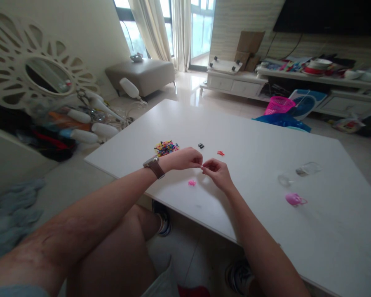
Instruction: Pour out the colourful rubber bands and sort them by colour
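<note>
My left hand (185, 158) and my right hand (217, 173) meet fingertip to fingertip just above a white table (266, 231). They pinch something tiny between them; it is too small to identify. A watch sits on my left wrist. Below the hands lies a small pink piece (192, 182). A heap of small multicoloured pieces (166, 147) lies behind my left hand. A black piece (200, 145) and a red piece (220, 153) lie just beyond the hands.
To the right on the table are a clear lid (284, 180), a clear small container (309, 168) and a pink object (294, 199). A pink basket (279, 105) and blue bag stand past the far edge. Clutter fills the floor at left.
</note>
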Demonstrator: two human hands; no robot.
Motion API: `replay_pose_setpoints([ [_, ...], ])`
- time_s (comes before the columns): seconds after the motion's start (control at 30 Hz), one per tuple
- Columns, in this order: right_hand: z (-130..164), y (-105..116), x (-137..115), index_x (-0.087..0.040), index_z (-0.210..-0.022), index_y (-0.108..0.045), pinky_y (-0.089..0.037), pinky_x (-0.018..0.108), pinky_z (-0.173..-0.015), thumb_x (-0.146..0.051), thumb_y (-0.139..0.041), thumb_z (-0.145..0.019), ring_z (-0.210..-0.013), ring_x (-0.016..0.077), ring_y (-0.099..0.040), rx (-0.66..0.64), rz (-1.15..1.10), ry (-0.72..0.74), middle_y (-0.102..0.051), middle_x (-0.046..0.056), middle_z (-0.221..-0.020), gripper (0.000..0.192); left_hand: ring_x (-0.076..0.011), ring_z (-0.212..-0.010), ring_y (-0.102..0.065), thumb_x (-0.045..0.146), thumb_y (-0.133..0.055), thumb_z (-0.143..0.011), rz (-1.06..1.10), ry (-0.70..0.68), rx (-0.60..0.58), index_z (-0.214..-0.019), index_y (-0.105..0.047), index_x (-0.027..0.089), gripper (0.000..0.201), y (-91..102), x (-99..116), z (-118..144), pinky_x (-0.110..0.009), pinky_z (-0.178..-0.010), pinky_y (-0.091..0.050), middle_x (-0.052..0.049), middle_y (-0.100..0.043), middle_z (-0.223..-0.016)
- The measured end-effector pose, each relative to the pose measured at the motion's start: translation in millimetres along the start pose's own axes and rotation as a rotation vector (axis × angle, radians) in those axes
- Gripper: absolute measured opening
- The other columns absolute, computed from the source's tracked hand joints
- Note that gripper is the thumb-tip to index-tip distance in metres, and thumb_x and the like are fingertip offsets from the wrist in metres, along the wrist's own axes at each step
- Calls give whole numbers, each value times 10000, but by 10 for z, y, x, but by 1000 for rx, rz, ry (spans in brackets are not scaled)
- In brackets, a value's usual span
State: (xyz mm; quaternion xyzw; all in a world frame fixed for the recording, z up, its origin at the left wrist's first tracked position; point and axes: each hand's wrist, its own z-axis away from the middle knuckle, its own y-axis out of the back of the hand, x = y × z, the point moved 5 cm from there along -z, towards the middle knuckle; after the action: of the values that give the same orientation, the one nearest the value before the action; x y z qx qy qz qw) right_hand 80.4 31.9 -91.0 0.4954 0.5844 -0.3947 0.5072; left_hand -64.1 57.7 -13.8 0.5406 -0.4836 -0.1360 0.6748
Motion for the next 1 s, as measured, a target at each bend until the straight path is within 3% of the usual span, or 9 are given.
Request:
replay_pose_setpoints([
  [0.23, 45, -38, -62, -179, -786, -708, -514, 270, -648, -208, -668, -774, -658, 150, -647, -41, 282, 92, -696, 14, -708, 50, -123, -688, -634, 276, -733, -800, 14, 47, -20, -951, -743, 148, 199, 50, -117, 68, -223, -665, -451, -35, -718, -764],
  [0.37, 94, -150, -174, -186, -755, -696, -485, 249, -643, -115, -631, -763, -677, 129, -619, -204, 403, 200, -682, 12, -768, 97, -118, -664, -624, 296, -692, -824, -26, 160, 85, -991, -740, 144, 231, 279, -277, 177, -225, -652, -452, -35, -712, -759],
  [0.53, 152, -249, -190, -198, -741, -691, -492, 308, -786, -136, -691, -795, -808, 161, -622, -355, 469, 316, -674, 33, -866, 81, -114, -648, -612, 260, -672, -792, -82, 285, 171, -923, -760, 141, 198, 484, -596, 353, -219, -648, -442, -34, -715, -741],
  [0.8, 199, -310, -107, -216, -788, -697, -488, 318, -841, -119, -695, -788, -882, 177, -626, -409, 531, 316, -661, 29, -909, 96, -115, -578, -562, 190, -709, -644, -56, 473, -138, -713, -766, 140, 103, 274, -867, 560, -209, -557, -380, -1, -681, -603],
  [1.0, 192, -290, -120, -214, -879, -698, -481, 327, -860, -144, -715, -776, -909, 186, -624, -388, 560, 318, -649, 41, -967, 126, -128, -570, -580, 68, -673, -550, -34, 559, -274, -739, -783, 160, 237, 81, -1035, 599, -210, -542, -403, -1, -699, -625],
])
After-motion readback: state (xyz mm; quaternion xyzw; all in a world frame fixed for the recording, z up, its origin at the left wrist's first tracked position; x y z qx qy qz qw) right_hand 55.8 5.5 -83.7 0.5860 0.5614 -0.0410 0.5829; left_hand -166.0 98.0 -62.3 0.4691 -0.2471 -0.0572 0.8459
